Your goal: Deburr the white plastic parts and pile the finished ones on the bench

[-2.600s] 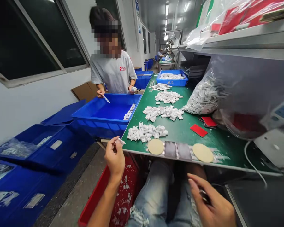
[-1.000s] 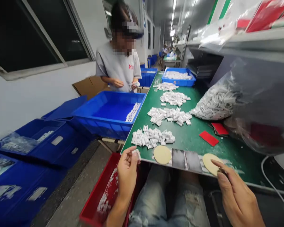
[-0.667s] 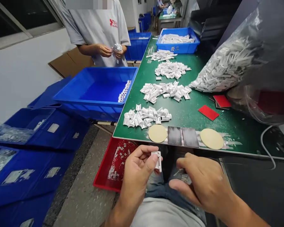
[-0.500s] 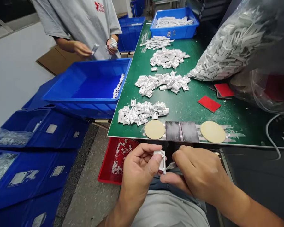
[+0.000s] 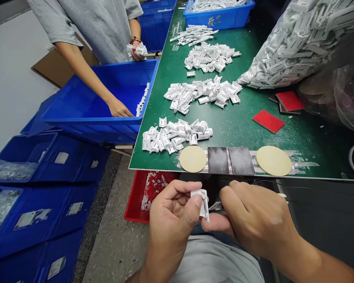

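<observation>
My left hand pinches a small white plastic part between thumb and fingers, just past the table's front edge. The part is slightly curved, with a slot along one side. In my right hand is a knife; its short metal blade points at the part's right side. Most of the knife is hidden in the fist, and a pale end shows behind it. My right thumb lies at the part's lower edge. I cannot tell whether the blade touches the part. A pile of similar white parts lies nearest on the table.
On the green table are more white piles, round yellow discs, dark abrasive pads and red pads. A filled plastic bag stands right. A co-worker's hand is in a blue bin; a red tray sits below.
The view has shifted slightly. Both my hands keep their hold, and the white part tilts a little more. The co-worker's one hand has moved down into the blue bin.
</observation>
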Demonstrator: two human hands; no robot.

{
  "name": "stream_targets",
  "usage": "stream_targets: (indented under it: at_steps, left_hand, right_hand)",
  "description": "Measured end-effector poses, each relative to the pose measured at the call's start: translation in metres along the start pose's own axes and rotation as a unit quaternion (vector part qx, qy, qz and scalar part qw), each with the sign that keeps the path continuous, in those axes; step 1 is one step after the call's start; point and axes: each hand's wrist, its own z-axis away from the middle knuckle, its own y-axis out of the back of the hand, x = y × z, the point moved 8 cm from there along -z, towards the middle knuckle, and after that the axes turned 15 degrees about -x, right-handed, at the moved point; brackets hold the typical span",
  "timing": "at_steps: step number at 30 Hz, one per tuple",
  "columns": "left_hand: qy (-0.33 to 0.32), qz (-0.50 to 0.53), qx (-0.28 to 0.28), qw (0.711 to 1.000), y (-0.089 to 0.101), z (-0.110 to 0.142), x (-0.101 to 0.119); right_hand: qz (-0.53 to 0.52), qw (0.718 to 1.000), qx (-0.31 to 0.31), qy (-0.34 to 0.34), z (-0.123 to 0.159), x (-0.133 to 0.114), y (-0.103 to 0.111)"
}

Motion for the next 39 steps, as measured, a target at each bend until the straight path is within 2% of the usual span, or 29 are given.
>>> stream_targets:
  at_steps: [6, 11, 14, 16, 17, 18, 19, 21, 22, 24, 25, 26, 27, 28, 29, 31, 32, 33, 35, 39]
  left_hand:
    - [-0.004, 0.022, 0.052, 0.998, 0.000, 0.003, 0.002]
    - [-0.007, -0.002, 0.006, 1.000, 0.002, -0.002, -0.001]
    - [-0.006, -0.008, 0.009, 1.000, 0.006, -0.002, -0.003]
    - [-0.011, -0.015, 0.021, 1.000, 0.007, 0.000, -0.002]
    - [-0.017, -0.024, 0.026, 0.999, 0.007, 0.001, -0.001]
    - [-0.025, -0.035, 0.029, 0.999, 0.007, 0.002, 0.001]
    - [-0.034, -0.043, 0.029, 0.998, 0.007, 0.003, 0.004]
    - [-0.047, -0.038, 0.003, 0.998, 0.005, 0.003, 0.007]
    - [-0.042, -0.021, -0.029, 0.998, 0.002, 0.002, 0.006]
    - [-0.011, 0.025, -0.104, 0.994, -0.005, 0.000, 0.001]
    - [0.012, 0.050, -0.138, 0.989, -0.008, -0.001, -0.002]
    - [0.036, 0.074, -0.159, 0.984, -0.010, -0.002, -0.006]
    - [0.054, 0.098, -0.166, 0.980, -0.009, -0.003, -0.010]
    - [0.064, 0.120, -0.165, 0.977, -0.009, -0.004, -0.013]
    - [0.070, 0.141, -0.158, 0.975, -0.007, -0.005, -0.015]
    - [0.074, 0.163, -0.139, 0.974, -0.005, -0.006, -0.018]
    - [0.076, 0.166, -0.133, 0.974, -0.005, -0.007, -0.019]
    - [0.078, 0.165, -0.132, 0.974, -0.006, -0.006, -0.020]
    - [0.086, 0.161, -0.133, 0.974, -0.008, -0.005, -0.021]
    - [0.091, 0.148, -0.136, 0.975, -0.010, -0.002, -0.019]
  right_hand:
    - [-0.005, 1.000, 0.005, 0.005, 0.001, -0.003, -0.001]
    - [-0.003, 1.000, 0.007, 0.003, 0.004, -0.004, -0.002]
    - [-0.013, 1.000, 0.013, 0.004, 0.006, -0.005, -0.003]
    - [-0.084, 0.996, 0.022, 0.009, 0.008, -0.005, -0.004]
    - [-0.155, 0.988, 0.019, 0.006, 0.009, -0.004, -0.006]
    - [-0.244, 0.970, 0.002, -0.006, 0.009, -0.002, -0.011]
    - [-0.343, 0.939, -0.028, -0.025, 0.008, 0.000, -0.021]
    - [-0.517, 0.847, -0.093, -0.079, 0.009, -0.001, -0.042]
    - [-0.580, 0.800, -0.115, -0.102, 0.011, -0.003, -0.052]
    - [-0.666, 0.724, -0.132, -0.124, 0.012, -0.010, -0.062]
    - [-0.690, 0.700, -0.136, -0.125, 0.013, -0.013, -0.064]
    - [-0.698, 0.690, -0.147, -0.122, 0.013, -0.016, -0.065]
    - [-0.689, 0.698, -0.158, -0.115, 0.013, -0.018, -0.065]
    - [-0.659, 0.728, -0.158, -0.105, 0.013, -0.018, -0.062]
    - [-0.610, 0.774, -0.140, -0.094, 0.012, -0.015, -0.056]
    - [-0.473, 0.877, -0.066, -0.062, 0.011, -0.009, -0.036]
    - [-0.400, 0.915, -0.028, -0.047, 0.012, -0.008, -0.026]
    - [-0.334, 0.942, -0.001, -0.034, 0.012, -0.008, -0.020]
    - [-0.237, 0.971, 0.006, -0.016, 0.011, -0.009, -0.016]
    - [-0.134, 0.991, -0.009, 0.002, 0.006, -0.013, -0.016]
